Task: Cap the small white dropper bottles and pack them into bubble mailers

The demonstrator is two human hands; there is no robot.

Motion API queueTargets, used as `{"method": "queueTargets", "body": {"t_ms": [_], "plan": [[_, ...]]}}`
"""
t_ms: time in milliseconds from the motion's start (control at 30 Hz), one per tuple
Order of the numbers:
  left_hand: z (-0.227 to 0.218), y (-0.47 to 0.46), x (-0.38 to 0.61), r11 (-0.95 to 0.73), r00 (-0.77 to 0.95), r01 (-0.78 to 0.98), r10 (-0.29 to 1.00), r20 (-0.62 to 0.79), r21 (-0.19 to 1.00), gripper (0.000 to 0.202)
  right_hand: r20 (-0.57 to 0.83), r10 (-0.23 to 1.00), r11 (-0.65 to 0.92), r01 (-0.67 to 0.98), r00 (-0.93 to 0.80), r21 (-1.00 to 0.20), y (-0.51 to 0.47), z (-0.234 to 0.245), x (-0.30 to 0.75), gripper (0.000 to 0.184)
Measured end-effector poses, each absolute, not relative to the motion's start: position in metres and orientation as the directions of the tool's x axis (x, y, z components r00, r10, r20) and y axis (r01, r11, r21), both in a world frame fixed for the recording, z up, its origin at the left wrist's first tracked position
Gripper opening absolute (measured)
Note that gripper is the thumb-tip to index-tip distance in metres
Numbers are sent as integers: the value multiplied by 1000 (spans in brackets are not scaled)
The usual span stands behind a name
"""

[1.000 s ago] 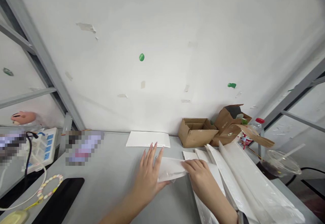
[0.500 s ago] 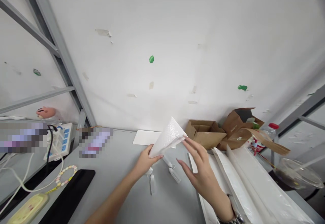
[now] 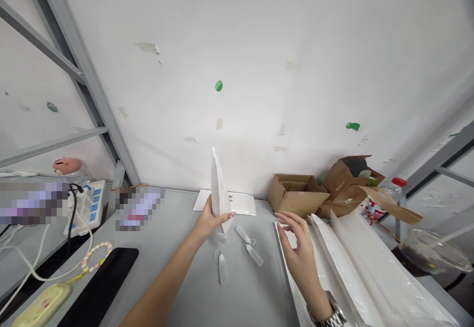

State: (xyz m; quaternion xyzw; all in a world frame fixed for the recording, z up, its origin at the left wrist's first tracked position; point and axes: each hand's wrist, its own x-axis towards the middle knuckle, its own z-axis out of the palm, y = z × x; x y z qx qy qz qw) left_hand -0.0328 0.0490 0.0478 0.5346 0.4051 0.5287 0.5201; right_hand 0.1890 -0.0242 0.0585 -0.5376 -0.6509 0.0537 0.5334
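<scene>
My left hand (image 3: 212, 221) grips a white bubble mailer (image 3: 219, 188), thumb on its near side, and holds it upright, nearly edge-on to me. Apart from it, my right hand (image 3: 298, 245) is empty, its fingers bent and spread a little, above the left edge of the pile of white mailers (image 3: 355, 267). Below the held mailer lie white key tags with metal rings: one (image 3: 221, 269) nearer me and others (image 3: 249, 246) further right. Behind it, partly hidden, a white flat packet (image 3: 243, 203) with small red marks lies by the wall.
An open cardboard box (image 3: 299, 196) and a brown paper bag (image 3: 342, 201) stand at the back right, near a red-capped bottle (image 3: 398, 186) and a clear plastic bowl (image 3: 437, 253). At left are a black slab (image 3: 105, 287), a bead bracelet (image 3: 97, 255), a yellow case (image 3: 42, 305) and a power strip (image 3: 91, 208).
The bubble mailer has turned from slanting to upright and moved left in my left hand. My right hand has let go of its corner and drawn back toward the pile.
</scene>
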Motion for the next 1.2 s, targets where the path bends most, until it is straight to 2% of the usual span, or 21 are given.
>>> {"method": "queueTargets", "body": {"t_ms": [133,233,333,400,467,533,600,667,767,900,1000,1067,1133,1200], "plan": [[56,54,-35,-117,22,-14,993,117,993,54,597,784,382,627,170,-679,-22,49,193,24],[58,55,-37,-105,15,21,994,105,994,47,565,806,373,593,174,-714,-20,43,193,25],[60,54,-39,-145,80,56,987,140,988,54,520,836,362,536,175,-763,-20,44,190,27],[61,51,-39,-238,117,180,969,219,955,63,460,871,347,448,174,-824,-21,50,188,30],[62,48,-39,-360,178,401,933,314,842,72,389,908,336,286,153,-897,-22,60,184,39],[61,46,-38,-453,276,614,890,362,646,80,301,945,285,133,127,-949,-19,70,179,46],[60,44,-36,-511,371,734,853,367,446,84,195,971,186,79,141,-979,-9,79,171,47],[57,47,-36,-542,410,780,820,399,313,83,113,978,101,78,173,-992,7,82,164,42],[46,61,-42,-579,465,783,787,405,226,80,116,984,91,173,137,-981,36,77,157,40],[22,90,-60,-526,444,808,840,312,267,77,163,978,104,377,128,-920,46,59,173,36],[4,110,-70,-471,395,837,872,290,277,70,280,932,109,559,230,-822,21,39,199,29],[-6,119,-72,-446,380,849,888,260,282,67,428,872,-12,885,237,-465,-2,22,217,28],[-15,125,-71,-438,385,850,896,221,292,60,457,867,-155,979,198,-130,-25,5,231,29],[-23,128,-68,-441,403,843,897,181,309,49,461,871,-225,972,172,63,-42,-8,240,33]]}}
